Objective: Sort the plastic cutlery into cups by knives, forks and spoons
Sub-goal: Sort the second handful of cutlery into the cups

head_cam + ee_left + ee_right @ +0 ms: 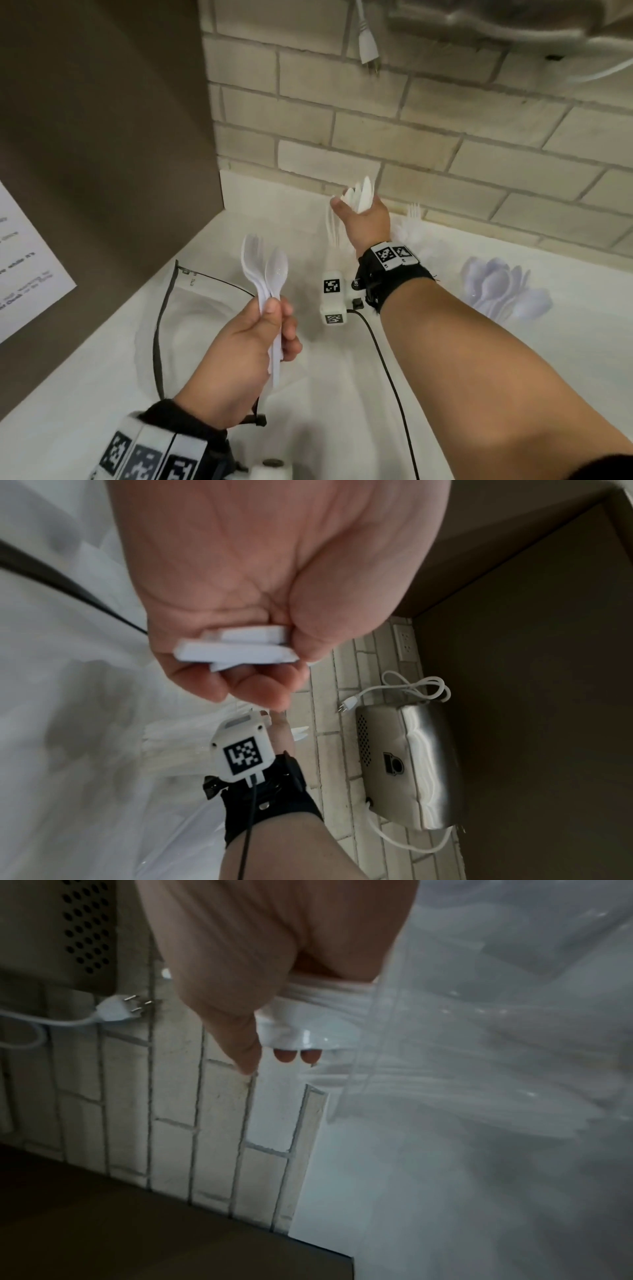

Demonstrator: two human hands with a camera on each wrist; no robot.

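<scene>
Overhead, smooth white plastic spoons [265, 274] in curled left hand [239, 356]

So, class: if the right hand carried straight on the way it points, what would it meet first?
Probably the brick wall: the right hand, gripping knives, points toward it, though depth is unclear.

Both forearms are bare. The right wrist carries a black strap [394, 281] with a white box [334, 297] bearing black-and-white square code markers, and a thin black cable [387, 370] runs from it along the arm. The left wrist wears a black cuff [191, 423] and a white band [150, 455] showing 3 such markers
</scene>
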